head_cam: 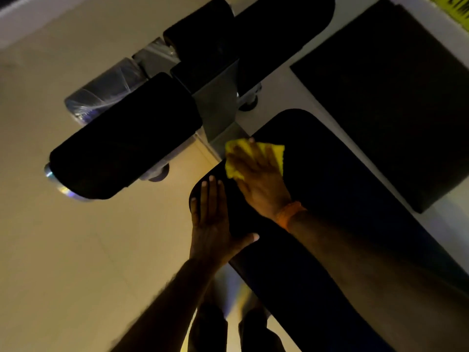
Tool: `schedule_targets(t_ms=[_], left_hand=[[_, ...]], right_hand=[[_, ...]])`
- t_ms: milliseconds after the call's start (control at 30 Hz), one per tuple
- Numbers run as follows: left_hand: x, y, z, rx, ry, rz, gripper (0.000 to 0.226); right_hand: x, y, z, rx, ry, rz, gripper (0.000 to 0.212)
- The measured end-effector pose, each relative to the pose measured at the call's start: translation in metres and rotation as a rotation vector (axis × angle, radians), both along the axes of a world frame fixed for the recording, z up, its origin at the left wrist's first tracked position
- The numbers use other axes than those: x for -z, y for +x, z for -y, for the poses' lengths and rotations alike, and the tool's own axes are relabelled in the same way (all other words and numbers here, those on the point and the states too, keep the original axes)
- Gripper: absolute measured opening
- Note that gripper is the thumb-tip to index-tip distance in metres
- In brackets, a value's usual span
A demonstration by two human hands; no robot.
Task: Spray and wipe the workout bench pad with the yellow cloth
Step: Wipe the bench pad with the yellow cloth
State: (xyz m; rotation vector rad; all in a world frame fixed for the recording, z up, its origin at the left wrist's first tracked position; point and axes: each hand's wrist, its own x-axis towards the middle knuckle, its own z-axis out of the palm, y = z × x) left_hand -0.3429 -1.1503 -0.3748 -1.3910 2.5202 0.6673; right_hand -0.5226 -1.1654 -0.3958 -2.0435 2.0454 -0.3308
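Note:
The black workout bench pad [330, 189] runs from the centre toward the lower right. The yellow cloth [275, 151] lies flat on the pad's far end. My right hand [258, 179] presses down on the cloth with spread, straight fingers; an orange band circles that wrist. My left hand [213, 224] rests flat on the pad's left edge, fingers straight and thumb spread. No spray bottle is in view.
Black foam roller pads [127, 146] and a grey metal post [215, 102] stand just beyond the pad's end. A plastic-wrapped roller [101, 92] lies behind them. A dark floor mat [396, 97] lies at the upper right. Tan floor [76, 250] spreads to the left.

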Motion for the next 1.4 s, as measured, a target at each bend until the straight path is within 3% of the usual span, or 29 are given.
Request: schedule_targets(t_ms=[67, 200, 300, 333, 433, 467, 600, 733, 867, 1000, 1133, 1233, 1267, 1333, 1400], left_hand=[[-0.002, 0.0, -0.006, -0.045, 0.027, -0.025, 0.135], [-0.001, 0.003, -0.022, -0.117, 0.059, -0.085, 0.137], [0.002, 0.005, -0.03, -0.159, 0.051, -0.118, 0.133], [0.003, 0.006, -0.031, -0.169, 0.05, -0.128, 0.133], [0.006, 0.008, -0.033, -0.193, 0.055, -0.153, 0.135], [0.007, 0.008, -0.035, -0.194, 0.054, -0.155, 0.136], [0.006, 0.008, -0.039, -0.206, 0.064, -0.167, 0.139], [0.006, 0.006, -0.043, -0.177, 0.048, -0.108, 0.143], [0.004, 0.007, -0.051, -0.161, 0.046, -0.127, 0.142], [0.001, 0.004, -0.067, -0.13, 0.035, -0.076, 0.145], [0.0, 0.001, -0.079, -0.134, 0.044, -0.084, 0.144], [-0.001, -0.002, -0.083, -0.164, 0.057, -0.082, 0.144], [-0.002, -0.004, -0.084, -0.182, 0.06, -0.084, 0.142], [-0.006, -0.009, -0.086, -0.217, 0.065, -0.113, 0.129], [-0.013, -0.014, -0.087, -0.279, 0.014, -0.178, 0.101]], right_hand=[[0.0, -0.022, 0.0, -0.197, -0.049, -0.038, 0.058], [0.0, -0.011, 0.015, 0.13, 0.049, 0.008, 0.058], [0.007, 0.003, -0.002, -0.243, 0.015, -0.103, 0.059], [0.008, -0.01, 0.002, -0.274, -0.006, -0.099, 0.058], [0.002, -0.01, 0.014, 0.06, 0.06, -0.026, 0.057], [0.003, 0.006, 0.008, 0.074, 0.076, -0.041, 0.057], [0.003, -0.004, -0.007, -0.319, 0.0, -0.127, 0.057], [0.006, 0.006, -0.018, -0.029, 0.088, -0.144, 0.059], [0.008, -0.014, -0.065, -0.369, 0.011, -0.192, 0.062], [0.007, -0.01, -0.097, -0.011, 0.016, -0.108, 0.059], [0.011, -0.03, -0.126, -0.284, 0.013, -0.162, 0.061], [0.006, -0.041, -0.137, -0.001, 0.045, -0.131, 0.061], [0.006, -0.033, -0.149, 0.021, 0.054, -0.105, 0.062], [0.002, -0.025, -0.173, -0.152, 0.073, -0.047, 0.064], [-0.009, -0.037, -0.179, -0.259, 0.099, 0.086, 0.07]])
